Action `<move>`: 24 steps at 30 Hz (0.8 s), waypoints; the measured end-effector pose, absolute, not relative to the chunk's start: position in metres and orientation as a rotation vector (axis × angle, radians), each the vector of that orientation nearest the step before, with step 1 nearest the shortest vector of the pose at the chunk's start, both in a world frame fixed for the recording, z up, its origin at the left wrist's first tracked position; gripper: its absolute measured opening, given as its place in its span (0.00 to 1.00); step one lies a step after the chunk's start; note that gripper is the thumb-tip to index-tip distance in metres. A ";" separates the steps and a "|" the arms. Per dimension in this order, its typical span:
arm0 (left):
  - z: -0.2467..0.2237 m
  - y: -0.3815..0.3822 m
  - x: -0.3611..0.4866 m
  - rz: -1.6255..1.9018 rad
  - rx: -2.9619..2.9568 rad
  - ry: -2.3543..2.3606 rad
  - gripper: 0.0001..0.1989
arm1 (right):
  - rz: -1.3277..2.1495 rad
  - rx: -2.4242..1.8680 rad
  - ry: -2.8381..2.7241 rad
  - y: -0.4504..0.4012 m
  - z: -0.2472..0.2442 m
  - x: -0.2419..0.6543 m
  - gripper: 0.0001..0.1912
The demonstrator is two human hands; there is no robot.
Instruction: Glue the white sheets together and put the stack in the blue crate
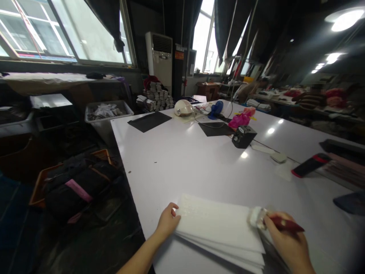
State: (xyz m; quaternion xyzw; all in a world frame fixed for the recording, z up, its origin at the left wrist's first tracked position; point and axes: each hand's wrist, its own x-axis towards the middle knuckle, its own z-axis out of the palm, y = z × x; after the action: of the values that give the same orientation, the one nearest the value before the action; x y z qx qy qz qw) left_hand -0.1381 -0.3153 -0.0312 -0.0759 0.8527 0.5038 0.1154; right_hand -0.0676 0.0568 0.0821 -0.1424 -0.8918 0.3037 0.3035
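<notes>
- Gripping a brush point(258, 217) by its dark red handle in the closed fingers of the right hand point(289, 243), with pale bristles, blurred, at the right end of a stack of white sheets point(216, 220) lying between both hands.
- Touching the stack's left end with the thumb and bent fingers of the left hand point(167, 220); impossible to tell whether pinching or merely pressing.
- Liable to skew under a hard drag of the brush — held, as far as visible, at one end only, and fanned unevenly along the near side.
- Apt also to smear the lower sheets by overrunning the edge with wet bristles, judging by glossy patches on top.
- Set on a shiny white table point(182, 160), along with black sheets point(149, 121), a cream helmet point(183, 108), a pink bag point(239, 118), a black box point(243, 137) and a red-banded dark bottle point(310, 165).
- Backed by windows point(105, 30), a tall air conditioner point(159, 57) and piled bundles point(156, 97); dim at right, around a person in a striped top point(312, 99).
</notes>
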 end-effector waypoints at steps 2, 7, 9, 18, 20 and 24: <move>-0.027 -0.315 -0.138 1.467 -0.221 2.505 0.13 | 0.906 -0.272 -2.290 0.002 0.086 -0.066 0.11; -0.025 -0.313 -0.137 1.411 -0.219 2.516 0.12 | 1.501 0.160 -2.422 -0.135 0.069 -0.072 0.06; -0.027 -0.313 -0.137 1.383 -0.210 2.524 0.12 | 1.534 0.073 -2.459 -0.136 0.058 -0.071 0.07; -0.018 -0.310 -0.137 1.106 -0.060 2.693 0.12 | 0.875 -0.418 -2.602 0.087 0.054 -0.005 0.14; -0.011 -0.307 -0.138 1.019 -0.034 2.726 0.12 | 0.744 -0.440 -2.512 0.102 0.073 0.015 0.14; 0.001 -0.300 -0.142 0.863 -0.015 2.737 0.11 | 0.636 -0.513 -2.356 0.095 0.117 0.052 0.18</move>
State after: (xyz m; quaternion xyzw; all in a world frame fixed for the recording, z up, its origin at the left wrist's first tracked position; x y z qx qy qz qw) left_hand -0.1423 -0.3005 0.0008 -0.0052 0.9449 0.2981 0.1351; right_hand 0.0518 0.0949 0.1172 -0.1952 -0.8956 0.2418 0.3184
